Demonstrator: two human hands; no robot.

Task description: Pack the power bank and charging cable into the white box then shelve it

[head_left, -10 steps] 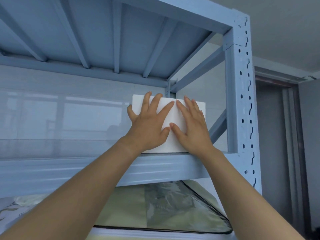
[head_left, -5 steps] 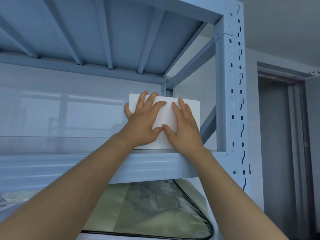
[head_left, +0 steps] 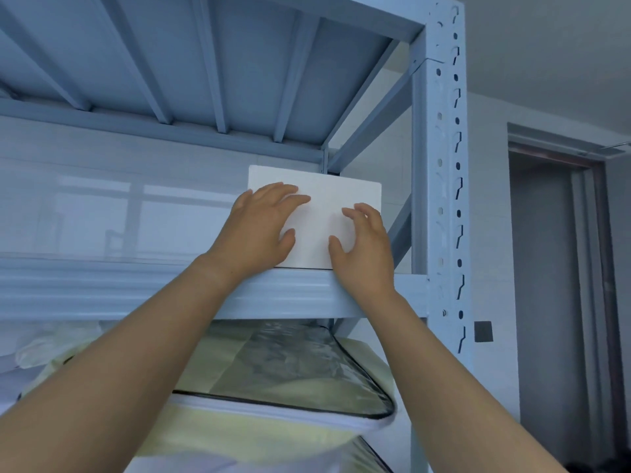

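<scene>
The white box [head_left: 327, 203] stands shut on the shelf [head_left: 136, 288], its lower edge at the shelf's front lip, close to the right upright [head_left: 440, 165]. The left hand [head_left: 263, 230] lies against the box's front face at its left side, fingers spread and gripping nothing. The right hand [head_left: 365, 247] is beside it at the box's right side, fingers curled loosely with the tips at the face, also gripping nothing; a strip of bare box shows between the two thumbs. Below the hands, under the shelf, sits a clear zipped bag [head_left: 290, 367] of pale yellow bedding.
</scene>
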